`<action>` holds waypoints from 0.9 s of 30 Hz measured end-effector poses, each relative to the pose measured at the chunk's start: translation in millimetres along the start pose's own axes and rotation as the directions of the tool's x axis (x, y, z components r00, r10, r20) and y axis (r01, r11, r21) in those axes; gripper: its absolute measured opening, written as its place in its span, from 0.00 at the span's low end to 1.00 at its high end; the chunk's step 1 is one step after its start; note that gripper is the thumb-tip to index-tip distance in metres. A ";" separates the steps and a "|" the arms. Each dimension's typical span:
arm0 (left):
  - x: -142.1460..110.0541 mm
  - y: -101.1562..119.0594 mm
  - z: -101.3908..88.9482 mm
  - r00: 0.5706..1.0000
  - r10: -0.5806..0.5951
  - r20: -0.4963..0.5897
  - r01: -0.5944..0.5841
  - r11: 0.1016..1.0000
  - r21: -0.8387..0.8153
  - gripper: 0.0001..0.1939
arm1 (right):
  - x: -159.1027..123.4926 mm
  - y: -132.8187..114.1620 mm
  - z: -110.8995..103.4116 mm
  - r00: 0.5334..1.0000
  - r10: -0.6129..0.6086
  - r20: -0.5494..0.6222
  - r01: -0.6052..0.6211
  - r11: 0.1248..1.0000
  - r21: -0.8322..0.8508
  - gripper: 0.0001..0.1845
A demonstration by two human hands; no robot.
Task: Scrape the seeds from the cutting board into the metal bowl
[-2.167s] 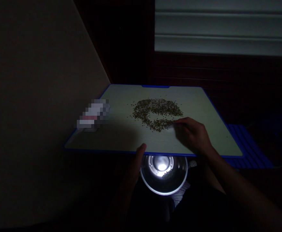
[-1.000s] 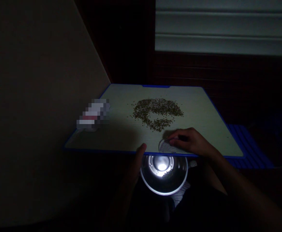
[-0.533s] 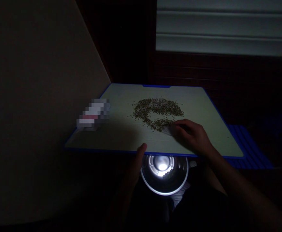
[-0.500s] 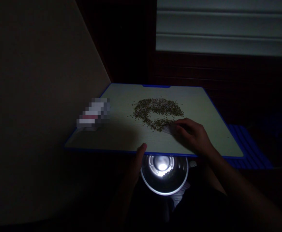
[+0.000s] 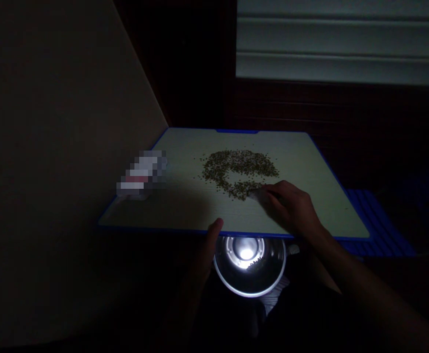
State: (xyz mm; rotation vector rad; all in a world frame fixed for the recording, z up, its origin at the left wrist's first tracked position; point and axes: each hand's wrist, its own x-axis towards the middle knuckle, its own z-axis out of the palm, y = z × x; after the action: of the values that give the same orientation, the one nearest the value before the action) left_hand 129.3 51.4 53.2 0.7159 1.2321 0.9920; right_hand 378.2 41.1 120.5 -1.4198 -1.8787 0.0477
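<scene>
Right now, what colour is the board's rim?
Blue. The board's rim shows best along the near edge in the head view.

Your board (image 5: pixel 317 211) is the middle of it all. The seeds (image 5: pixel 241 166) lie on the board, around its middle. The packet (image 5: pixel 140 174) sits on its left side, next to the wall (image 5: pixel 70 122). Your right hand (image 5: pixel 291 203) is over its right half, with the scraper (image 5: pixel 256 194) at the near end of the seeds. Your left hand (image 5: pixel 211 240) is at its near edge. The bowl (image 5: pixel 249 294) is lower, below that near edge. The shutter (image 5: pixel 342 41) is behind the board, toward the right.
</scene>
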 end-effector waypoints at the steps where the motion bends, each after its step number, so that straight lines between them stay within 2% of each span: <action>1: -0.6 0.6 0.3 1.000 0.012 -0.024 -0.012 1.000 0.012 0.23 | 0.0 0.3 -0.2 1.000 -0.002 -0.010 0.002 1.000 -0.009 0.13; 4: -2.3 2.3 1.5 0.997 0.037 -0.062 -0.035 0.999 0.039 0.22 | 0.2 1.0 -1.4 0.999 0.004 -0.039 -0.004 1.000 -0.020 0.13; 9: -0.3 -0.4 -0.1 0.999 0.037 -0.009 -0.037 0.999 0.006 0.24 | 1.2 4.2 -1.6 0.998 0.024 -0.057 -0.026 0.999 -0.041 0.13; 12: 0.6 -1.4 -0.8 0.996 0.060 -0.069 -0.057 0.998 0.033 0.23 | 1.5 6.8 -0.8 0.996 0.024 -0.086 -0.027 0.999 -0.031 0.12; 14: 0.1 -0.8 -0.1 0.996 0.049 -0.070 -0.047 0.999 0.022 0.22 | 1.6 7.8 -0.7 0.994 0.027 -0.108 -0.030 0.999 -0.023 0.11; 19: -2.1 2.7 2.8 1.000 0.020 -0.005 -0.020 1.000 -0.001 0.20 | 2.5 6.0 -3.0 0.997 0.052 -0.056 -0.050 0.998 0.038 0.12; 24: -4.9 6.9 4.1 0.999 -0.005 -0.048 0.004 1.000 -0.004 0.22 | 2.8 2.0 -4.4 0.997 0.059 -0.045 -0.055 0.996 0.075 0.13; 27: -5.8 8.3 4.6 0.997 0.021 -0.079 -0.019 0.999 0.025 0.21 | 2.5 1.7 -4.1 0.997 0.056 -0.051 -0.051 0.995 0.080 0.13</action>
State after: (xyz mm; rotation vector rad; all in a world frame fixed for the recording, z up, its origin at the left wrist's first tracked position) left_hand 131.7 50.0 64.0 0.7151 1.3104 1.0319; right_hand 381.8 42.2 123.9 -1.4041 -1.7766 0.1083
